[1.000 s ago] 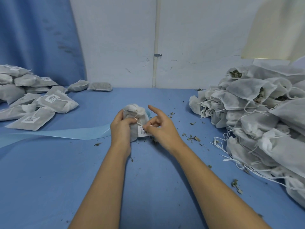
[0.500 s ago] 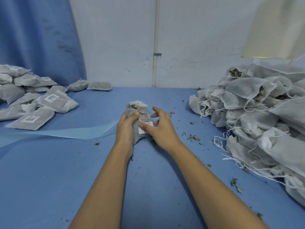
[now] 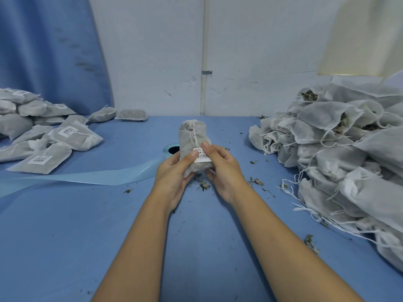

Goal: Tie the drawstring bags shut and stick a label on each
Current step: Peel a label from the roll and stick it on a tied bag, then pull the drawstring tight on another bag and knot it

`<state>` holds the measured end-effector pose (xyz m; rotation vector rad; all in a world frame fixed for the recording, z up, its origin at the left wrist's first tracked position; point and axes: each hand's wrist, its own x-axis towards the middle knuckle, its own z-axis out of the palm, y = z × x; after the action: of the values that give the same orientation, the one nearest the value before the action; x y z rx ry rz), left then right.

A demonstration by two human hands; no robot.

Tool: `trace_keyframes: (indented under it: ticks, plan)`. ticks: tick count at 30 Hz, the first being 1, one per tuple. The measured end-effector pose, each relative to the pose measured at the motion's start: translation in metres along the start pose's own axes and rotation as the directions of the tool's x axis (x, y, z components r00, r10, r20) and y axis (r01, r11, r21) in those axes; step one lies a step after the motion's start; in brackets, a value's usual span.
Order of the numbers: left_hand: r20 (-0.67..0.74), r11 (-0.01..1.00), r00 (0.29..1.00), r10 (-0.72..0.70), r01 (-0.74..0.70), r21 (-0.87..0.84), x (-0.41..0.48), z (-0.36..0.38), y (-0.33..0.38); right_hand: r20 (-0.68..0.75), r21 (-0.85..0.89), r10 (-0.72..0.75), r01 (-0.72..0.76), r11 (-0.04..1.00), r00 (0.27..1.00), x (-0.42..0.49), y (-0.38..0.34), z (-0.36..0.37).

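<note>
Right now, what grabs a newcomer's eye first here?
The left hand and right hand hold one white bag upright at centre, thumbs on its barcode label. A heap of open bags fills the right side; flat labelled bags lie far left.

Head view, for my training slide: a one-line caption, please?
Left hand and right hand hold a drawstring bag, thumbs on its barcode label, between labelled bags and unlabelled bags.

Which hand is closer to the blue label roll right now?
Left. The left hand sits just in front of the blue label roll; the right hand is farther right, across the bag.
</note>
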<state>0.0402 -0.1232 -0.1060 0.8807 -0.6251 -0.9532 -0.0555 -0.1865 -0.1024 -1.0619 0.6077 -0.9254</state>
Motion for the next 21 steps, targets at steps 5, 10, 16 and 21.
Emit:
trace_keyframes:
  ticks: [5,10,16,21]
  plan:
    - [0.049,0.981,0.998,-0.043,0.052,-0.189,0.002,0.000,0.002,0.058,0.321,0.002,-0.020,0.947,0.998,-0.001,0.001,0.008]
    - [0.033,0.965,0.997,-0.068,0.074,-0.252,0.003,0.000,0.004,0.069,0.377,-0.020,-0.007,0.926,0.997,0.000,0.001,0.007]
    - [-0.129,0.953,0.991,-0.043,0.080,0.293,0.003,-0.011,0.011,0.026,0.318,-0.028,0.018,0.948,0.999,-0.002,0.002,0.006]
    - [-0.335,0.946,0.934,0.124,-0.213,-0.243,0.006,-0.022,0.028,-0.076,0.162,0.041,-0.028,0.986,0.996,-0.001,0.004,0.001]
